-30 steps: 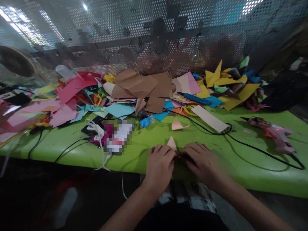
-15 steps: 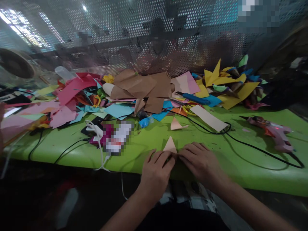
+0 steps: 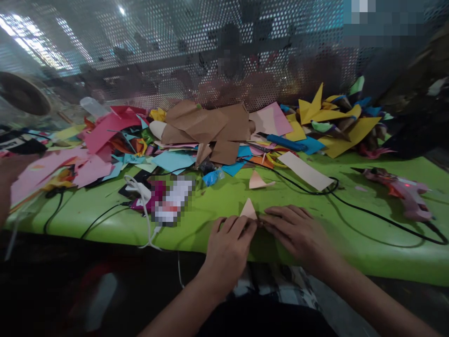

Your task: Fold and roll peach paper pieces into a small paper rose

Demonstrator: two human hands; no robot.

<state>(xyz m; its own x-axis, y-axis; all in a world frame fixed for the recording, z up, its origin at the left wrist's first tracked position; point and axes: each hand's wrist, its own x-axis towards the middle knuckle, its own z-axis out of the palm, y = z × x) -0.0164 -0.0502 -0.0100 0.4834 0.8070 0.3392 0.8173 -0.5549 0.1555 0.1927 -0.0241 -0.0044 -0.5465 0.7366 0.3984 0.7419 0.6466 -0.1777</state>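
A small peach paper piece [image 3: 249, 209] with a pointed tip lies at the table's front edge, its lower part hidden under my fingers. My left hand [image 3: 229, 241] is closed over it, fingers curled and pressing on the paper. Just right of the paper rests my right hand [image 3: 293, 229], its fingers stretched out and slightly apart, fingertips close to the paper's right edge. Its thumb is hard to make out. Beyond my hands sits another peach scrap [image 3: 258, 179], curled upward. To its right lies a long cream paper strip [image 3: 306, 171].
A pink glue gun [image 3: 403, 192] rests at right, its black cable [image 3: 379, 213] looping across the green table [image 3: 351, 252]. Coloured paper and brown card [image 3: 210, 121] pile up behind, near a blue cutter [image 3: 286, 142]. A phone [image 3: 173, 201] with a white cable lies left. Another person's arm [image 3: 10, 182] shows far left.
My right fingertips have shifted slightly to the right, away from the paper's edge. My left hand stays on the paper. The other person's arm has come further in at the left.
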